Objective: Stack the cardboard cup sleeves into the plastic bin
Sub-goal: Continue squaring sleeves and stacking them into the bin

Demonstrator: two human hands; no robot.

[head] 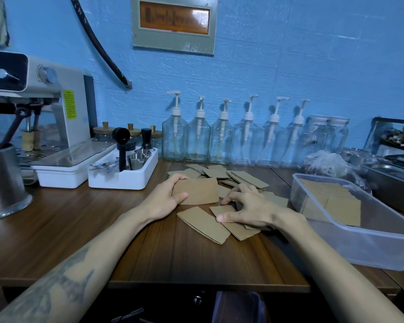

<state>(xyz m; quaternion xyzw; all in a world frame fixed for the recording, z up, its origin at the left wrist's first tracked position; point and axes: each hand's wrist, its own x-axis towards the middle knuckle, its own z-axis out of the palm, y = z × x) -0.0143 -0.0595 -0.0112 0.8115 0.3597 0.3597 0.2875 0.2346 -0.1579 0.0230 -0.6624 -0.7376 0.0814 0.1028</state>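
Several flat brown cardboard cup sleeves point(229, 174) lie scattered on the wooden table. My left hand point(166, 199) grips a small stack of sleeves point(196, 191), held on edge above the table. My right hand point(247, 208) rests on the loose sleeves in front, thumb and fingers pinching one sleeve point(222, 212). One more sleeve point(203, 224) lies flat nearest to me. The clear plastic bin point(369, 241) stands to the right, with several sleeves point(331, 201) lying flat inside.
A row of glass pump bottles point(222, 138) lines the blue wall behind. At the left are a white tool tray point(126, 176), an espresso machine point(44, 108) and a steel canister point(5, 180). Steel pans point(392, 183) and a plastic bag point(324, 162) sit beyond the bin.
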